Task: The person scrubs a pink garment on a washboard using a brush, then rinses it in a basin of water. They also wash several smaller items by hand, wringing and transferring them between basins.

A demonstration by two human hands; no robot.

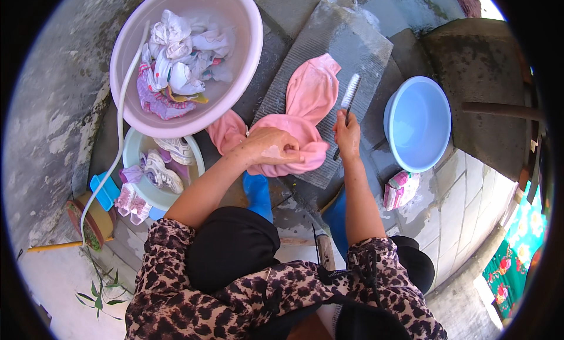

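Observation:
My left hand (274, 147) grips a wet pink garment (310, 91) with its fingers curled into the cloth. Part of the garment lies flat across a ridged stone washing slab (326, 40), and another part hangs off to the left beside the large tub. In my right hand (348, 135) is the dark handle of a scrub brush (351, 91). Its white bristles point away from me, above the slab and to the right of the garment, apart from the cloth.
A large pink tub (253, 45) at the upper left holds wet clothes in water, with a white hose (120, 124) over its side. Below stands a pale green basin (200, 161) with sneakers. A blue basin (418, 124) and a pink-and-white packet (401, 190) sit at right.

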